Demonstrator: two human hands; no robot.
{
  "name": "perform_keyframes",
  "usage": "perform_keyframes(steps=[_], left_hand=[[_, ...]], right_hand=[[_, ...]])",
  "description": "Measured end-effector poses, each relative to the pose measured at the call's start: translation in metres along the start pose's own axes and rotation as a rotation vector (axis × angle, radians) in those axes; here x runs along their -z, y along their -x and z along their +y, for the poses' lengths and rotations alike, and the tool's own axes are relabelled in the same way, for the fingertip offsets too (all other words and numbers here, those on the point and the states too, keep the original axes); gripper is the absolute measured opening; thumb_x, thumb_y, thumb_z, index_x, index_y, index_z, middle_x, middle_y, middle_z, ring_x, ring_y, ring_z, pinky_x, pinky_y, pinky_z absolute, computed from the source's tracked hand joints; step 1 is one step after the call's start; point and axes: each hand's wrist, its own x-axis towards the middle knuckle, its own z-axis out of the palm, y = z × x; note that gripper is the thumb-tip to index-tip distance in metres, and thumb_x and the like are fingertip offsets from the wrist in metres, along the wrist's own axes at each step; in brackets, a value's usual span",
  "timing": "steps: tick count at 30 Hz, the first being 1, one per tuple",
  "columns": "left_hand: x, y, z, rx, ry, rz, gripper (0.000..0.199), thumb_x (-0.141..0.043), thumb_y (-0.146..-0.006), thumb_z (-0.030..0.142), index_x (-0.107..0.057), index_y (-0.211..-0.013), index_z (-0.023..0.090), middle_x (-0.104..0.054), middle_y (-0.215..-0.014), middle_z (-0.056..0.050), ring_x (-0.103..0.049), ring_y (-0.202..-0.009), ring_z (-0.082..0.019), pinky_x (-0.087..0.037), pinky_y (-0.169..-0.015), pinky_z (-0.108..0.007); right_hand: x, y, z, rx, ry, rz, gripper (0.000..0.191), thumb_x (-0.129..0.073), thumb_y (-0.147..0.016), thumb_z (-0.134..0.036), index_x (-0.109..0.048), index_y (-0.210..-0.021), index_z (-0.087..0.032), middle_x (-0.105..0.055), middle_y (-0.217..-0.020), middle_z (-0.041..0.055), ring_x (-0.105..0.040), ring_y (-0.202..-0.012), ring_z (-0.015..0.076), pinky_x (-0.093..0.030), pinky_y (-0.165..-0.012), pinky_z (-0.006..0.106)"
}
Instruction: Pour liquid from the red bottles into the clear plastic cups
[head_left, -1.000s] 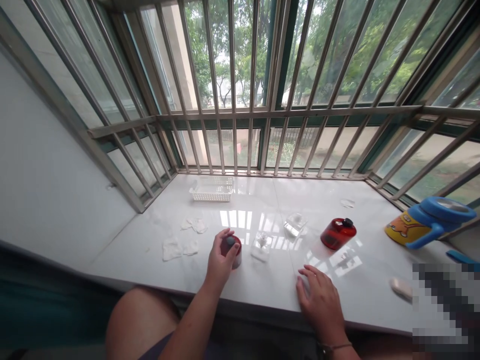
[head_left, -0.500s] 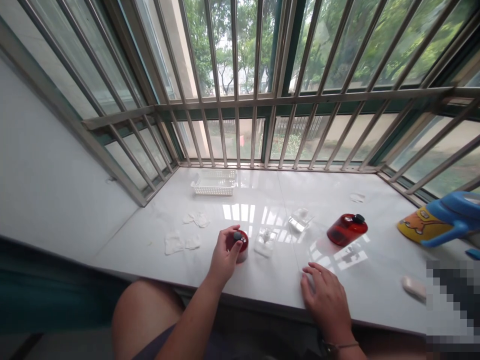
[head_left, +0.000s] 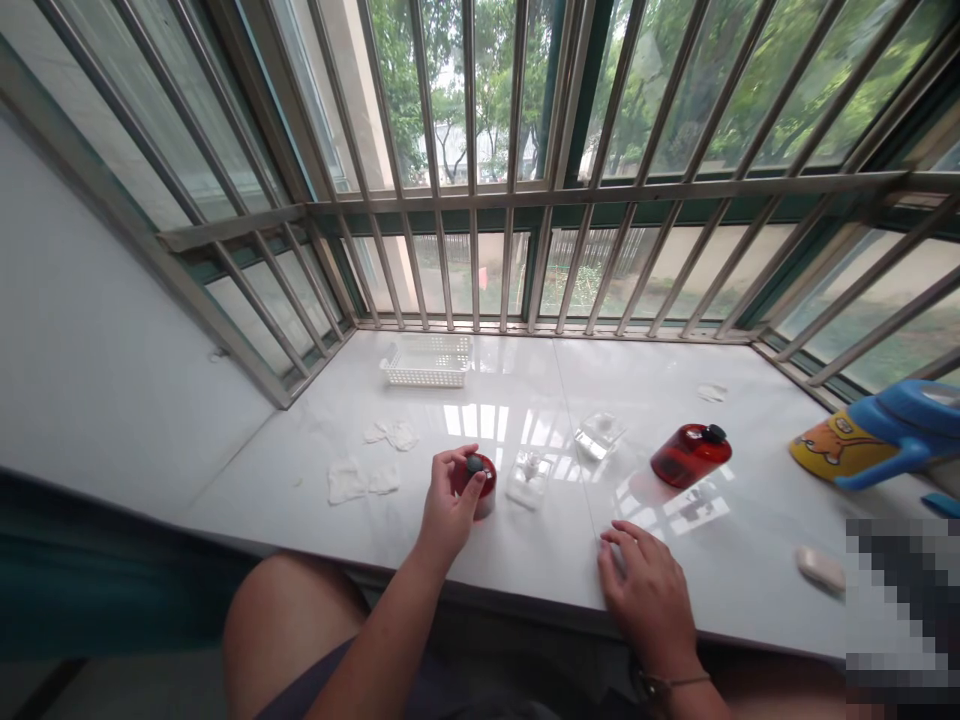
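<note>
My left hand (head_left: 448,507) is wrapped round a red bottle with a black cap (head_left: 486,484) that stands on the white counter. Just right of it lies a clear glass bottle (head_left: 529,482), and a second clear bottle (head_left: 598,437) rests farther back. On the right, a larger red bottle with a black cap (head_left: 688,456) sits apart from both hands. My right hand (head_left: 646,580) rests on the counter's front part, fingers loosely curved and apart, holding nothing.
A white perforated basket (head_left: 426,376) stands at the back by the barred window. Crumpled white tissue pieces (head_left: 347,482) lie on the left, with another scrap (head_left: 712,392) back right. A blue and yellow jug (head_left: 870,440) and a pale oblong object (head_left: 820,571) are at the right.
The view has shifted very slightly. Both hands and the bottles hold practically the same positions.
</note>
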Motion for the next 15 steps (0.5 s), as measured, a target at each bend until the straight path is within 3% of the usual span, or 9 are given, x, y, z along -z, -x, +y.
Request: perform_keyframes(steps=[3,6,12,15], left_hand=[[0.0003,-0.0022,0.0044,-0.012,-0.054,-0.015,0.044,-0.070,-0.101,0.053,-0.058,-0.134,0.027,-0.064,-0.150,-0.014,-0.064,-0.138,-0.030,-0.050,-0.119,-0.049],[0.0011,-0.0034,0.0077,-0.040,-0.143,-0.048,0.037,-0.067,-0.103,0.052,-0.066,-0.132,0.027,-0.065,-0.150,-0.012,-0.060,-0.142,-0.031,-0.045,-0.124,-0.048],[0.0005,-0.0041,0.0031,0.011,-0.027,-0.036,0.039,-0.073,-0.100,0.049,-0.059,-0.129,0.026,-0.064,-0.150,-0.013,-0.066,-0.134,-0.029,-0.052,-0.116,-0.050],[0.0014,-0.0045,0.0049,-0.011,-0.118,-0.053,0.041,-0.070,-0.102,0.049,-0.062,-0.136,0.027,-0.065,-0.149,-0.012,-0.064,-0.137,-0.029,-0.048,-0.121,-0.050]], right_hand=[[0.0005,-0.0004,-0.0006,0.003,-0.001,0.001,0.021,-0.054,-0.100,-0.038,-0.069,-0.104,-0.024,-0.074,-0.121,0.0118,-0.068,-0.107,0.0325,-0.050,-0.092,0.047],[0.0010,-0.0007,-0.0010,0.003,-0.001,-0.001,0.021,-0.054,-0.100,-0.038,-0.070,-0.104,-0.024,-0.075,-0.121,0.0122,-0.067,-0.107,0.0323,-0.049,-0.092,0.047],[0.0015,-0.0004,0.0000,0.013,0.009,-0.009,0.019,-0.055,-0.100,-0.036,-0.069,-0.105,-0.024,-0.075,-0.122,0.0118,-0.067,-0.108,0.0315,-0.049,-0.095,0.046],[0.0016,-0.0004,0.0005,0.020,0.017,-0.001,0.019,-0.056,-0.101,-0.036,-0.069,-0.105,-0.024,-0.075,-0.121,0.0115,-0.067,-0.107,0.0315,-0.050,-0.093,0.045]])
